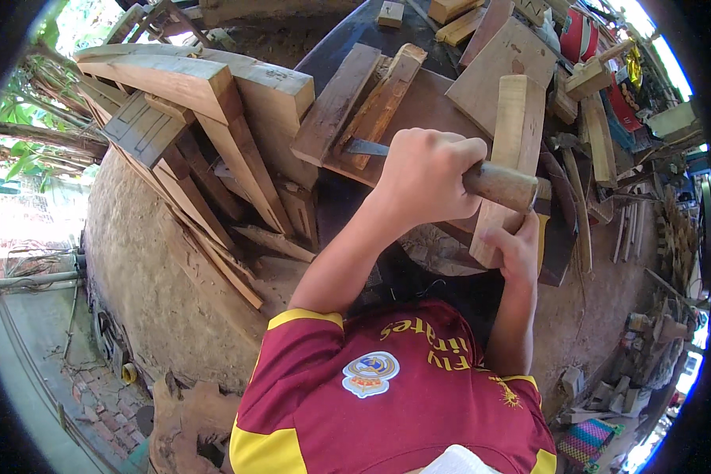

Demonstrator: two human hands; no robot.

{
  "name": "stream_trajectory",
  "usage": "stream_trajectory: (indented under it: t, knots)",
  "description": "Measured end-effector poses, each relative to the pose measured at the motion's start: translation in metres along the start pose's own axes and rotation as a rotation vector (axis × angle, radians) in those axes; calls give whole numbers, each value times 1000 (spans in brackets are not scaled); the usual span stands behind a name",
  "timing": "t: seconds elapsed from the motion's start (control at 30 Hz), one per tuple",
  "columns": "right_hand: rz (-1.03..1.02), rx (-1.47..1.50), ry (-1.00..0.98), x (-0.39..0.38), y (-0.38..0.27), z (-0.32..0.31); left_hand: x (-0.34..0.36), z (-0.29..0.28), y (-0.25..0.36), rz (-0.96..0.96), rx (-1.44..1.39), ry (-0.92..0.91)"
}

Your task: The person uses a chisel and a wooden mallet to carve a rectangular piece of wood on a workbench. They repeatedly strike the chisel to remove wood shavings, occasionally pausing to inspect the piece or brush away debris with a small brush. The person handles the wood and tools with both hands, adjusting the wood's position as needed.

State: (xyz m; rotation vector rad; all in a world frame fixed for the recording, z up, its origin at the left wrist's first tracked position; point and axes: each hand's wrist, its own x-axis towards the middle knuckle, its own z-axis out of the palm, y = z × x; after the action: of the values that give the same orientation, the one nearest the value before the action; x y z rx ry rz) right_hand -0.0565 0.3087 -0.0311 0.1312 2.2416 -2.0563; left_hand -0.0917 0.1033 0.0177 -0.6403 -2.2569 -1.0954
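Note:
My left hand [434, 174] is closed round a chisel, its wooden handle [502, 186] sticking out to the right and its metal blade [365, 148] out to the left. The blade's tip lies by a rough, split wooden piece [385, 103] beside a dark wooden block [338, 101]; whether it touches is unclear. Lower right, my right hand [517, 246] grips the lower end of a long pale wooden block [520, 114], thumb across its face. The chisel handle passes in front of that block and hides part of it.
Large jointed timber frames [268, 87] stand at the left. A wooden board [505, 71] lies on the dark bench [347, 51] at the back, near a small wood block [390, 14]. Scrap wood and tools crowd the right side. A tree stump [189, 423] sits lower left.

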Motion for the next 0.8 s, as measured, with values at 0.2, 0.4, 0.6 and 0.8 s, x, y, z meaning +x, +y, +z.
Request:
stream_trajectory:
  t: [0.2,0.4,0.6,0.8]
  knots:
    - [-5,83,-49,21,-8,5,0,1,-1,-28,37,-34]
    - [-35,64,-111,31,-8,2,7,-1,0,-27,5,7]
    - [-71,106,-77,28,-11,4,17,7,-5,3,-15,103]
    - [-51,83,-95,27,-12,2,24,0,7,38,-38,80]
